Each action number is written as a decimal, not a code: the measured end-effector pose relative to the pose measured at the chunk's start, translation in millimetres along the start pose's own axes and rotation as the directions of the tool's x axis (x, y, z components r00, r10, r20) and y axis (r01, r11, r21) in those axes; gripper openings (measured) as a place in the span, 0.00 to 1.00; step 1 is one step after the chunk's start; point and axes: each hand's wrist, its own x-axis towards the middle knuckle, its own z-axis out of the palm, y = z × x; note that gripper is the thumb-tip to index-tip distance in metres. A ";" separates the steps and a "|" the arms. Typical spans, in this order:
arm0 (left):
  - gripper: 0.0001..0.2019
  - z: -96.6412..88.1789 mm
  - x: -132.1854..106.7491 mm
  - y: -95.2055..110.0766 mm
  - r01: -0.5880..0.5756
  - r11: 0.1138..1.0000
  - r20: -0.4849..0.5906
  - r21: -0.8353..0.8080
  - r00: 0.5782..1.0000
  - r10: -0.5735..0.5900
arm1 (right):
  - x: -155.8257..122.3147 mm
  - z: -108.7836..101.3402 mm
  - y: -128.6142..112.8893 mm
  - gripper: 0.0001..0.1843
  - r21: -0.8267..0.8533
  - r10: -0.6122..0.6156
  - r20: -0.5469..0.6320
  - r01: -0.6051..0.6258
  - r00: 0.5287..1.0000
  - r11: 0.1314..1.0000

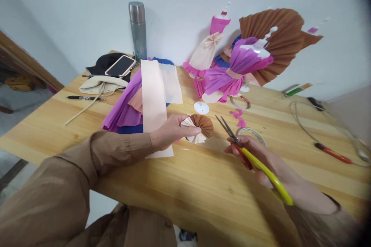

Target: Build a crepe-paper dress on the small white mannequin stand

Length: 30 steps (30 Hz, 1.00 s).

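Observation:
Between thumb and fingers, my left hand (171,131) pinches a small pleated paper rosette (205,124), part brown and part cream, just above the table. In my right hand (261,158) are scissors (265,171) with yellow and red handles; their blades are slightly parted and point toward the rosette without touching it. Under my left wrist lies a long cream paper strip (153,104). Folded purple crepe paper (124,106) and some blue paper lie beside it. Behind the rosette is a white disc (201,107).
Small dress forms in pleated paper, one pink and cream (210,48), one purple (237,65), stand by the wall. Tape rolls (251,134), a red-handled corded tool (333,153), a pen (86,98), a phone (120,65) and a steel flask (137,31) are on the table (203,189).

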 end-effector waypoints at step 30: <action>0.20 4.5 -4.2 10.4 -0.049 0.995 0.097 -0.089 0.994 0.058 | 28.9 22.8 -29.2 0.26 -0.271 -0.010 -0.046 -0.003 0.999 0.962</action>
